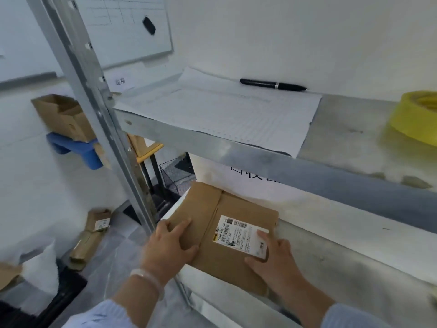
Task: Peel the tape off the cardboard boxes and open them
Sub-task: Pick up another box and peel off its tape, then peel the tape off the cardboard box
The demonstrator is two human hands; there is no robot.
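Two hands lie on a cardboard box [224, 254] on the rack's lower shelf [354, 256].
The box sits at the shelf's front left corner, beside the upright. The left hand [169, 247] lies flat on its left flap. The right hand [272, 259] spreads thumb and forefinger over the shipping label [238, 233], gripping nothing. The seam [216, 209] looks unopened, and a hard tug there could drag the box off the edge.

Your left hand [165, 249] covers cardboard box [236, 204] corner at 7 o'clock. Label [238, 233] print too small to read; your right hand [272, 259] hides its 5 o'clock corner. Yellow roll [413, 117] at 3 o'clock cut by frame edge. Floor boxes [89, 240] at 8 o'clock blurred.
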